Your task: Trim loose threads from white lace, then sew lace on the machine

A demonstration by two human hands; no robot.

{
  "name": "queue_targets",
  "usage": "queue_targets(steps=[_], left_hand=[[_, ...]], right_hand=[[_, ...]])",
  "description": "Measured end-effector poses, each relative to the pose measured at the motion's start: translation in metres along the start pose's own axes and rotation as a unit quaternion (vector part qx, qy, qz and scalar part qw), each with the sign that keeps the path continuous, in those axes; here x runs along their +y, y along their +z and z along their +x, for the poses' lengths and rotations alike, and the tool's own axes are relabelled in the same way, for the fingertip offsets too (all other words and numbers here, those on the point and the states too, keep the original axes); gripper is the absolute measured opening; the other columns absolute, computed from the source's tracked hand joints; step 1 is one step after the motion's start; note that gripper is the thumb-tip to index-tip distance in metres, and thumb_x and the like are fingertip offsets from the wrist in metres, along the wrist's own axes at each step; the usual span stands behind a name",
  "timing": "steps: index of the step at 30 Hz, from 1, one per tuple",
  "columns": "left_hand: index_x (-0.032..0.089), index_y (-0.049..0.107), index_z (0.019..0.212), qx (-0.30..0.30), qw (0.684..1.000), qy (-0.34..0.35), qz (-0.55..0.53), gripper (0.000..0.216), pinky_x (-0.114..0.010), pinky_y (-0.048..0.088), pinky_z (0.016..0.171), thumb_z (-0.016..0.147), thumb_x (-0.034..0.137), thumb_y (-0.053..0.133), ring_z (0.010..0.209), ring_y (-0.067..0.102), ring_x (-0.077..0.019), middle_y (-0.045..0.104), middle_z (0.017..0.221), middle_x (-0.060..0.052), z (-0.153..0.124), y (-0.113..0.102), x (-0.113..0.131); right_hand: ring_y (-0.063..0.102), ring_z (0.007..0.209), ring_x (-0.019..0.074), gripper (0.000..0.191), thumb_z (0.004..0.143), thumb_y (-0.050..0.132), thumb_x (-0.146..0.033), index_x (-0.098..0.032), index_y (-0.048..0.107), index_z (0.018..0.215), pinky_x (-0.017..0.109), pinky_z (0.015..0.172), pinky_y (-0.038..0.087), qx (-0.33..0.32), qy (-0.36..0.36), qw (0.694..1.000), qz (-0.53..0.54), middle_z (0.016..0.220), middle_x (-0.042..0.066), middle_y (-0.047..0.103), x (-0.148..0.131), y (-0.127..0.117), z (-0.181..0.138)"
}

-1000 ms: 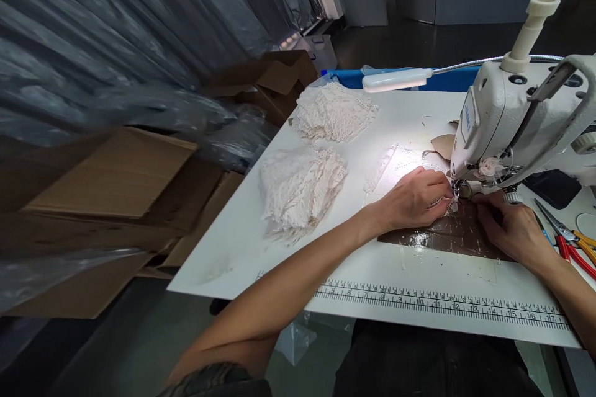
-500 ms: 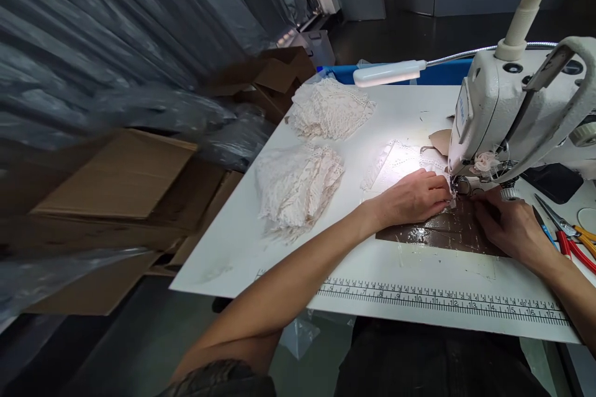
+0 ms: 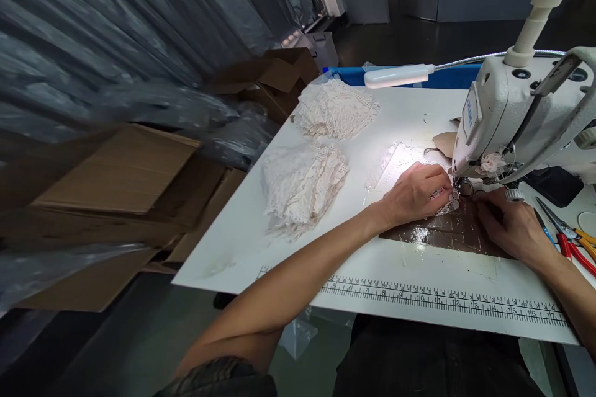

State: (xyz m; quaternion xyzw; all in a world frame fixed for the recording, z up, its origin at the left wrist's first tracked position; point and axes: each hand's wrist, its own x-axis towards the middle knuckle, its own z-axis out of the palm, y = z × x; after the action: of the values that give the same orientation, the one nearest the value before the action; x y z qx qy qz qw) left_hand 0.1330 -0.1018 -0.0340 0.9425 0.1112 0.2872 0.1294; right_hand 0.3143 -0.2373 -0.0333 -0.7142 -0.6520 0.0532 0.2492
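Note:
A white sewing machine [image 3: 516, 111] stands at the right of a white table [image 3: 405, 273]. My left hand [image 3: 414, 193] lies palm down on a strip of white lace [image 3: 404, 158], fingers pressed together at the presser foot [image 3: 459, 189]. My right hand [image 3: 510, 226] rests on the other side of the needle, fingers curled, pinching the lace end; what is under the fingertips is hidden. A shiny brown patch [image 3: 442, 232] covers the table under both hands.
Two heaps of white lace [image 3: 302, 183] [image 3: 335, 108] lie on the table's left half. A ruler strip [image 3: 442, 301] runs along the front edge. Red-handled pliers and scissors [image 3: 570, 242] lie at the far right. Cardboard boxes [image 3: 116, 180] and plastic sheeting stand left of the table.
Both hands stay at the presser foot, barely shifting; a bit of lace now shows in front of the left fingertips. The camera view has drifted slightly.

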Motion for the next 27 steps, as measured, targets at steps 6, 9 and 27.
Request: queue_targets(steps=[6, 9, 27], left_hand=[[0.017, 0.066, 0.086, -0.036, 0.998, 0.039, 0.012, 0.025, -0.033, 0.044, 0.076, 0.099, 0.024, 0.045, 0.08, 0.063, -0.0137, 0.071, 0.086, -0.003, -0.0024, 0.0042, 0.0032], [0.018, 0.067, 0.086, -0.052, 0.997, 0.045, 0.038, 0.028, -0.033, 0.044, 0.076, 0.101, 0.026, 0.044, 0.079, 0.062, -0.0138, 0.072, 0.088, -0.004, -0.0031, 0.0072, 0.0039], [0.015, 0.07, 0.094, -0.093, 0.986, 0.136, 0.037, 0.029, -0.035, 0.05, 0.077, 0.097, 0.021, 0.042, 0.086, 0.065, -0.0169, 0.072, 0.103, -0.011, -0.0091, -0.0011, -0.0028]], right_hand=[[0.066, 0.067, 0.0221, 0.031, 0.09, 0.043, -0.032, -0.019, 0.072, 0.092, 0.031, 0.059, 0.047, -0.002, 0.003, 1.0, 0.0, 0.079, 0.008, 0.07, 0.0, 0.0003, -0.0002], [0.067, 0.068, 0.0219, 0.03, 0.09, 0.044, -0.031, -0.019, 0.071, 0.093, 0.032, 0.06, 0.048, -0.004, 0.004, 1.0, 0.006, 0.084, 0.008, 0.071, -0.0002, 0.0006, -0.0004], [0.067, 0.074, 0.0216, 0.037, 0.09, 0.048, -0.026, -0.025, 0.074, 0.117, 0.029, 0.058, 0.05, -0.081, -0.081, 0.988, -0.101, 0.094, 0.009, 0.07, -0.0001, 0.0017, 0.0025]])
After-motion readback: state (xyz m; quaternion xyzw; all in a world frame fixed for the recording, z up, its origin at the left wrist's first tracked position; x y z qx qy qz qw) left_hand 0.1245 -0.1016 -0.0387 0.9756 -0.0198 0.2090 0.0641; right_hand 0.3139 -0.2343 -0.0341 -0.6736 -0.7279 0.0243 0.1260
